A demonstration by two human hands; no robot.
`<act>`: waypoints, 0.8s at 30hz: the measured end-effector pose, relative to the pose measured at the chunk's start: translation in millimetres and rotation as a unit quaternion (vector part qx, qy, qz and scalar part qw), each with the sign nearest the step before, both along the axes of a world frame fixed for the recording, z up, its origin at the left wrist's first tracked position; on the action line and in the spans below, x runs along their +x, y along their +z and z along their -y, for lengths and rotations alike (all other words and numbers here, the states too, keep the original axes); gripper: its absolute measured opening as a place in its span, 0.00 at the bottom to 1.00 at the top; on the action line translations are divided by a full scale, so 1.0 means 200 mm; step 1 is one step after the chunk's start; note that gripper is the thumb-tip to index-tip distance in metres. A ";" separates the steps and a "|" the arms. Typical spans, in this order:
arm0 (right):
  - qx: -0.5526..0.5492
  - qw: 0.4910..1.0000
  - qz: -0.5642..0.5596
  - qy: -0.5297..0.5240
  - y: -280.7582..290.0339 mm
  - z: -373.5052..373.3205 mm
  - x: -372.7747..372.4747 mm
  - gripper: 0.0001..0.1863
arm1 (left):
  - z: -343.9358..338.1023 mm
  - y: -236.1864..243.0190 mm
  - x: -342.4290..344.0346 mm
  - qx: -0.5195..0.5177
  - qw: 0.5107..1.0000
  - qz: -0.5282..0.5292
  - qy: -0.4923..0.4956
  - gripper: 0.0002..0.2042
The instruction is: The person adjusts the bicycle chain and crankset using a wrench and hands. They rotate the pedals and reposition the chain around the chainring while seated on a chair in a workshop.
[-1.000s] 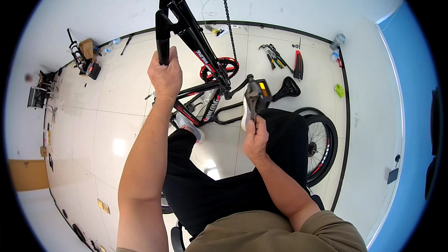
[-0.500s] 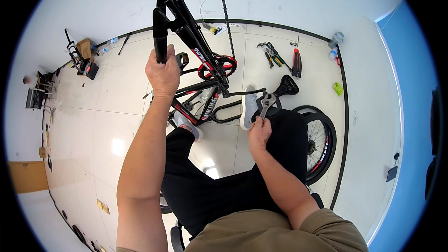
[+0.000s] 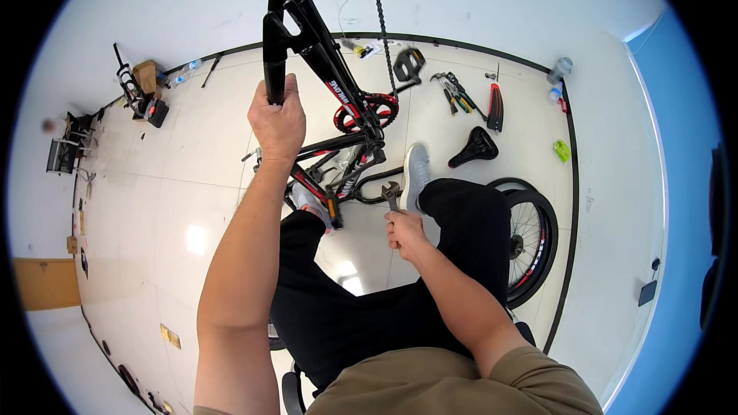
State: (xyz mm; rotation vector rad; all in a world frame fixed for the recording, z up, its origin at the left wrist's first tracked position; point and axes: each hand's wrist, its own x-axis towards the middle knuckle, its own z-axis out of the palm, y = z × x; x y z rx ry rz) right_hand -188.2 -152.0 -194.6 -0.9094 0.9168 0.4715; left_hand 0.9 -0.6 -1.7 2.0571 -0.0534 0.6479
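Observation:
My left hand (image 3: 275,119) is wrapped round a black tube of the bicycle frame (image 3: 315,46), which stands raised in front of me. My right hand (image 3: 406,234) grips an adjustable wrench (image 3: 390,194), its jaws just below the lower frame tubes and apart from the crank. The red-and-black chainring (image 3: 347,114) sits at the bottom bracket, with the chain (image 3: 380,15) hanging down to it. One pedal (image 3: 410,64) is up beyond the chainring; the other pedal (image 3: 333,210) is low, between my feet.
Right of the frame lie a saddle (image 3: 475,147), pliers and other tools (image 3: 453,94), a red-and-black part (image 3: 495,106) and wheels (image 3: 530,246). Bottles (image 3: 561,69) stand by the wall. Boxes and parts (image 3: 142,92) sit at the left wall, near black chairs (image 3: 65,146).
The cranks have turned: the pedal that was by the wrench is elsewhere, and pedals now show high and low. My right hand has moved left and down with the wrench. My left grip stays.

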 end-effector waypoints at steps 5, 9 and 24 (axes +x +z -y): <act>-0.007 1.000 -0.009 -0.014 -0.01 0.03 -0.01 0.05 | -0.01 0.00 0.01 -0.003 1.000 0.002 -0.001 0.15; 0.000 0.999 -0.010 -0.035 0.00 0.02 -0.01 0.07 | 0.00 0.00 0.01 -0.005 1.000 0.004 -0.002 0.15; -0.242 0.926 0.268 0.110 0.06 -0.07 -0.10 0.12 | 0.00 0.00 0.01 -0.001 1.000 -0.013 0.002 0.16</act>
